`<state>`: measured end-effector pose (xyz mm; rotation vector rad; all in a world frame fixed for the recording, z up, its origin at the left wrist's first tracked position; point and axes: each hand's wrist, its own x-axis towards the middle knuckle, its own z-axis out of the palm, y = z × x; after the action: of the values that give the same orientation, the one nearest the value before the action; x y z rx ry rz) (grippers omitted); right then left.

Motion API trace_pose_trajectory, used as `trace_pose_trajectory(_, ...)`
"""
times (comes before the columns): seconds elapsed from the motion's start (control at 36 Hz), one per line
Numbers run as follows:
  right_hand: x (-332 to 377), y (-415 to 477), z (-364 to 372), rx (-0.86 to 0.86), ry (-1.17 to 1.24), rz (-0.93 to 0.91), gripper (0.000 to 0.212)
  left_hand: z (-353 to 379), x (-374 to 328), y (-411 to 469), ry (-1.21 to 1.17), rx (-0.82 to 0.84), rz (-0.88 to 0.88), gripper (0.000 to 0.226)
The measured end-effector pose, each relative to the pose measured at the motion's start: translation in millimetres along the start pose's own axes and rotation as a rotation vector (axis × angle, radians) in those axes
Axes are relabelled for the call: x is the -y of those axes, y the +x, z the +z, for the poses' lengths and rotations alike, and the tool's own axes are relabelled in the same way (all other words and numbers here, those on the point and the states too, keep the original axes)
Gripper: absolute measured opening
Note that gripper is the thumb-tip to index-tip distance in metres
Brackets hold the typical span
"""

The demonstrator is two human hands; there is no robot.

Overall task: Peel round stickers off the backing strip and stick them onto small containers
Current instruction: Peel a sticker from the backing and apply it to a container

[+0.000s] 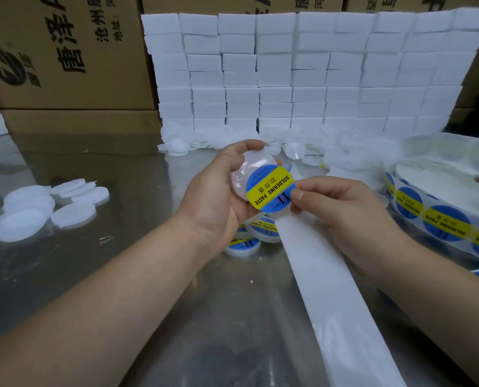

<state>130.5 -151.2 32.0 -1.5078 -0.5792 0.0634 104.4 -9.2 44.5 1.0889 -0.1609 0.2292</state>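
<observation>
Beyond the hands, along the far side of the bench (pixel 115 275), a wall of white blocks (pixel 302 74) stands before cardboard boxes (pixel 65 57); a careless reach toward it could, I judge, knock the lower rows. Right of the right hand lies the sticker roll (pixel 439 202), and the bare backing strip (pixel 330 289) runs from under that hand toward the person; a forearm catching it might drag the roll. The nearest risk is the smallest: the right hand (pixel 344 216) pinches one edge of a round blue-and-yellow sticker (pixel 270 188), while the left hand (pixel 216 199) grips a clear container (pixel 246 169), fingers curled round its rim. The sticker overlaps only the container's lower right part, so pressed down as it sits it would land off-centre; whether it already touches I cannot tell. Held by one edge, it may also crease or cling to a fingertip.

Most containers lie in a far heap (pixel 294 149) past the hands at the foot of the blocks, unlabelled. A smaller left group (pixel 34 213) sits well left of the left hand, milky white, contents hidden. A few labelled containers (pixel 262 228) lie just below the left hand. The held one looks empty.
</observation>
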Motion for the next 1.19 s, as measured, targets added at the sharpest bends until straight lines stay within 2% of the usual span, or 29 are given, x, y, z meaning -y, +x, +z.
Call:
trace_pose_trajectory(0.39,2,-1,0,0.036,0.025,-0.011,0.034,1,4,-4,0.152,0.094,-0.002,0.023)
trace_pose_trajectory(1.19,1,-2,-1,0.089,0.041,-0.021,0.036,-1,12,-3,0.248,0.085,0.081,0.022)
